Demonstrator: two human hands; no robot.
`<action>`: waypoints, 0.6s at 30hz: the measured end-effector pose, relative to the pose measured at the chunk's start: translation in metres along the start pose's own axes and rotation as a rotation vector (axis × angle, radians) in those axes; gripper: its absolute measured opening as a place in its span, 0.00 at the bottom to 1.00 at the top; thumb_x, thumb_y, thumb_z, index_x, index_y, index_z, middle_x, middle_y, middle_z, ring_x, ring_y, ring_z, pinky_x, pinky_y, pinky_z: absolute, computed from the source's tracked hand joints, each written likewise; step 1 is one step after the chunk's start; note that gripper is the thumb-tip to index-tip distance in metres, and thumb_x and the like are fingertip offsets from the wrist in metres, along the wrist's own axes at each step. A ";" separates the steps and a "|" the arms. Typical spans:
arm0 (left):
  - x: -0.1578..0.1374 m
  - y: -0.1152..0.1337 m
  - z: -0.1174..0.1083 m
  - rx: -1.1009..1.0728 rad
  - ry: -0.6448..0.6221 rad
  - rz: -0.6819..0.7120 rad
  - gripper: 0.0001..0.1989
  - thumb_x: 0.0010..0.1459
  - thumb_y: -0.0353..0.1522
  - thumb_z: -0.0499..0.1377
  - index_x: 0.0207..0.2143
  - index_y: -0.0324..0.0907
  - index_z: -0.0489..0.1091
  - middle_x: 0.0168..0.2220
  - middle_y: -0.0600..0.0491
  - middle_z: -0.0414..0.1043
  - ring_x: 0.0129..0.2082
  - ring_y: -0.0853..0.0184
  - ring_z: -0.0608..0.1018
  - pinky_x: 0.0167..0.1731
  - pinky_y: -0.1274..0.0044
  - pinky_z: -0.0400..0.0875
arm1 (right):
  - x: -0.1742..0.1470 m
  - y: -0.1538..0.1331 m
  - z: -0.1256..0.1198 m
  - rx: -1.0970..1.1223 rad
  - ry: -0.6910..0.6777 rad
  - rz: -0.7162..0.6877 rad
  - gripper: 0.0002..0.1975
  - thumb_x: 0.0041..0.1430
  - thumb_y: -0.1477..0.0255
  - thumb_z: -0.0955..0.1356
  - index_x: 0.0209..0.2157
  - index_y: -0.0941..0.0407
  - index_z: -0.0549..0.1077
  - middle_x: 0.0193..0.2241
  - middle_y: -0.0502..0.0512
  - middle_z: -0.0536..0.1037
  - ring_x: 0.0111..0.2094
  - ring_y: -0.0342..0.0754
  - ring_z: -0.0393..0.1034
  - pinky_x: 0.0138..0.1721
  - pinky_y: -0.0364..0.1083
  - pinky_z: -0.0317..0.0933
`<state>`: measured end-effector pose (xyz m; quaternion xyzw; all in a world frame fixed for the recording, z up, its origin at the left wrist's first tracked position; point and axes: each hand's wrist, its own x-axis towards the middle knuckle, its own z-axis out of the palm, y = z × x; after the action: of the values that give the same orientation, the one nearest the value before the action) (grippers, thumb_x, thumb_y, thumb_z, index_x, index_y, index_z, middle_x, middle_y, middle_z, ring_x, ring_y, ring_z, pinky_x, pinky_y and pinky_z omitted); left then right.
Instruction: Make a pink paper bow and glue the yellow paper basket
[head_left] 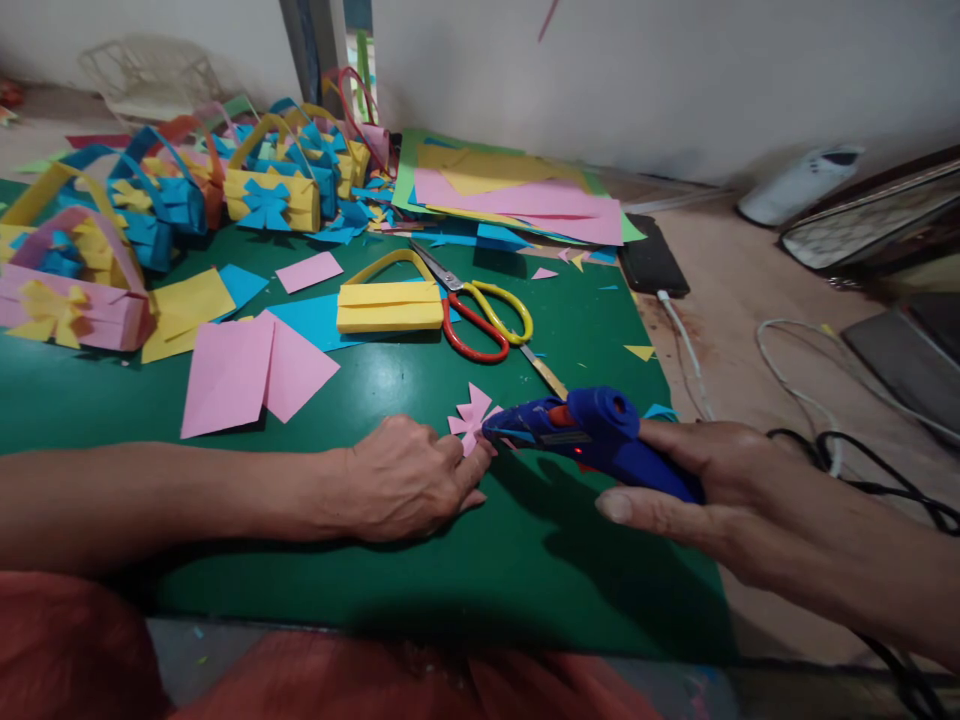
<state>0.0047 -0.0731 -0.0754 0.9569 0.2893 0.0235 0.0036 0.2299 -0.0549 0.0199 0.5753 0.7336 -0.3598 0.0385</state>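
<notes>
A small pink paper bow lies on the green table top. My left hand rests beside it with curled fingers, the index fingertip pressing on its near edge. The fingers of my right hand are around the handle of a blue glue gun with a small red light lit. Its nozzle points left and meets the bow at the middle, partly covering it. Just beyond lies a yellow paper handbag with a strap and no bow on it.
Scissors with red and yellow handles and a cutter blade lie behind the glue gun. Pink paper pieces are at left. Finished paper bags, stacked coloured sheets, a phone and cables surround the work.
</notes>
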 end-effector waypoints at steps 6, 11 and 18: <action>0.001 0.001 0.001 0.001 0.008 -0.005 0.20 0.66 0.40 0.46 0.52 0.36 0.63 0.29 0.51 0.74 0.23 0.60 0.78 0.14 0.75 0.62 | -0.002 -0.002 0.001 0.028 -0.007 -0.010 0.17 0.44 0.52 0.63 0.19 0.51 0.68 0.15 0.47 0.64 0.17 0.45 0.54 0.17 0.44 0.50; 0.000 0.000 0.002 0.021 0.027 0.000 0.21 0.66 0.40 0.46 0.54 0.35 0.62 0.30 0.50 0.74 0.24 0.60 0.78 0.15 0.76 0.62 | 0.000 0.005 0.004 0.034 0.007 -0.064 0.15 0.47 0.55 0.65 0.20 0.51 0.66 0.15 0.45 0.60 0.16 0.43 0.52 0.16 0.43 0.46; -0.001 -0.001 0.003 0.021 0.018 0.000 0.22 0.66 0.39 0.46 0.55 0.33 0.60 0.30 0.51 0.74 0.24 0.61 0.78 0.14 0.75 0.61 | 0.000 0.015 0.004 0.032 0.012 -0.076 0.18 0.49 0.52 0.65 0.20 0.51 0.65 0.14 0.44 0.57 0.16 0.43 0.49 0.15 0.43 0.42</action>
<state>0.0040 -0.0729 -0.0782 0.9566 0.2897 0.0289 -0.0092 0.2412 -0.0563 0.0097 0.5499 0.7492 -0.3690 0.0112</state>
